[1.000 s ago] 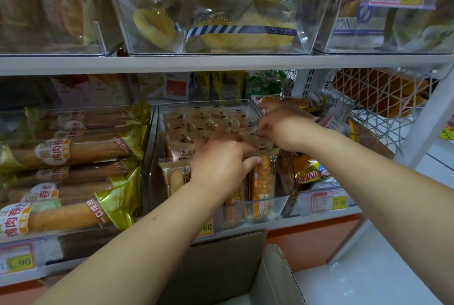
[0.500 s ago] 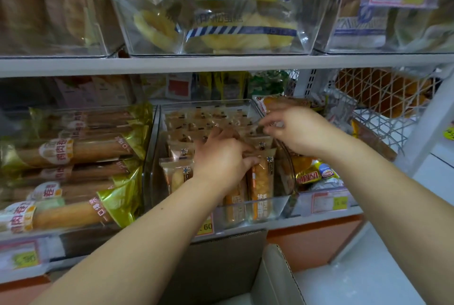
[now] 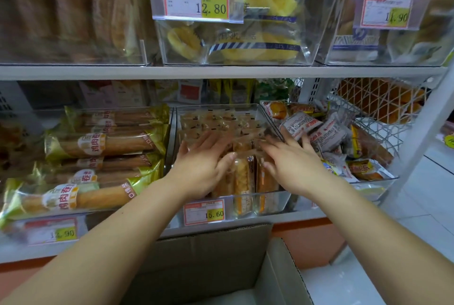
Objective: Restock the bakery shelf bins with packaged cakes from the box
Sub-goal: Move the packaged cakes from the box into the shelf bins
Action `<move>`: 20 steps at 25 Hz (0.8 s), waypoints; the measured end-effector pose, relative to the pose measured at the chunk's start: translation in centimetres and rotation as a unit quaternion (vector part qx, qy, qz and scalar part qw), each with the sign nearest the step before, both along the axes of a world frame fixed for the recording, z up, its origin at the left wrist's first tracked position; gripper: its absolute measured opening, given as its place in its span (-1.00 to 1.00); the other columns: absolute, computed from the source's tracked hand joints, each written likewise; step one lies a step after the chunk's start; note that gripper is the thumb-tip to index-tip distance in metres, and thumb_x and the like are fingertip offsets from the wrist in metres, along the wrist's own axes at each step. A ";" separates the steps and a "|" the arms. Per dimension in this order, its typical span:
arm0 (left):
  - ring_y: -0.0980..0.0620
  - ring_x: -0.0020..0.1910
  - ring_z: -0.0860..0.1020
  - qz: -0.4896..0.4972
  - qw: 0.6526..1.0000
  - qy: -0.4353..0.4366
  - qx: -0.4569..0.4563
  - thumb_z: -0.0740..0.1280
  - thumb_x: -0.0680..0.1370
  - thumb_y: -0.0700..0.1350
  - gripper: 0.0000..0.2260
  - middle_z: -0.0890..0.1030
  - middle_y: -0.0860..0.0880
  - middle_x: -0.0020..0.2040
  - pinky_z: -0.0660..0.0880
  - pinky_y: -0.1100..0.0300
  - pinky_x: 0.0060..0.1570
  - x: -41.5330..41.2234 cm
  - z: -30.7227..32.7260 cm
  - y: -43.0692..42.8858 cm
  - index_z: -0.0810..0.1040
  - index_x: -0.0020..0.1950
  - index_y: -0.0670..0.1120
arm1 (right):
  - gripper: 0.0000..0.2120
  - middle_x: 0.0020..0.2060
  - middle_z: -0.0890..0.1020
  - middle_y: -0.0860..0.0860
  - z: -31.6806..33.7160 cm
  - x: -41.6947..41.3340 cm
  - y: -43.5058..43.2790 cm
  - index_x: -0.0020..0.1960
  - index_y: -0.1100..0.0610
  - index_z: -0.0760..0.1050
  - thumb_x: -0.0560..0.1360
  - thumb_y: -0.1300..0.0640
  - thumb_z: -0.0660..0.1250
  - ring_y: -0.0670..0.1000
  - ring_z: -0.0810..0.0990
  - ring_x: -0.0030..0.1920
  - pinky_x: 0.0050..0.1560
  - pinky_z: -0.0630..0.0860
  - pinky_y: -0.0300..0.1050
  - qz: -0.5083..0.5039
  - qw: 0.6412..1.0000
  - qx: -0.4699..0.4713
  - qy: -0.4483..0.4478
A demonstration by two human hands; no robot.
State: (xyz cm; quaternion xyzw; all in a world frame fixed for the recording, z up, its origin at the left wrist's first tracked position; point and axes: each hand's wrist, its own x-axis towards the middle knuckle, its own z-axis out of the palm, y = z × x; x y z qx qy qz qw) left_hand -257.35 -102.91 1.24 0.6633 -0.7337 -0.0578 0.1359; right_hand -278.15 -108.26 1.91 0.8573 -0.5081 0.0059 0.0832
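Item: packaged cakes [image 3: 243, 182], in centre clear bin [image 3: 272, 202], mid shelf, above price tag 15.60 [image 3: 204, 211]
Fill: looks near full, rows run front to back
Orientation: front packs stand on end, long axis vertical, printed faces twd aisle; back rows too blurred to tell
Left hand [image 3: 202, 166]: palm down on pack tops, fingers straight & spread, thumb agst front pack
Right hand [image 3: 293, 166]: same, fingers splayed nr bin's right wall; neither grips a pack
Prob reason: levelling tops, squaring rows so packs sit upright
Cardboard box [image 3: 208, 253]: open below shelf, contents not visible
Neighbours: gold-wrapped rolls [image 3: 103, 143] left, lying crosswise; mixed packs [image 3: 326, 132] right
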 end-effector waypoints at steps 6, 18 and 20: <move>0.07 0.58 -0.20 0.023 0.990 -0.129 -0.041 -0.06 0.66 0.17 -0.49 -0.09 0.11 0.61 -0.15 -0.22 0.51 3.2 -0.4 3.4 -0.09 0.59 0.17 | -0.44 0.57 0.00 -0.10 -1.7 2.4 2.9 0.54 -0.20 -0.17 0.62 -0.19 -0.02 0.06 -0.15 0.56 0.48 -0.24 0.20 0.058 0.998 0.002 -0.035; 0.17 0.53 -0.15 0.152 0.979 -0.078 -0.114 -0.26 0.49 0.30 -0.33 0.03 0.12 0.58 -0.15 -0.02 0.50 14.3 0.3 13.2 0.11 0.56 0.13 | -0.42 0.56 -0.08 -0.11 -1.0 6.6 6.6 0.53 -0.24 -0.13 0.52 -0.30 -0.32 0.03 -0.19 0.55 0.49 -0.29 0.17 0.023 0.995 -0.025 -0.094; 0.16 0.51 -0.08 0.197 0.970 -0.066 -0.129 -0.17 0.52 0.28 -0.35 0.13 0.05 0.58 -0.09 0.00 0.48 16.9 -0.3 15.4 0.19 0.55 0.06 | -0.37 0.55 -0.08 -0.13 -0.2 8.7 9.0 0.53 -0.23 -0.10 0.47 -0.27 -0.38 -0.04 -0.25 0.53 0.47 -0.32 0.06 0.056 0.988 -0.032 -0.138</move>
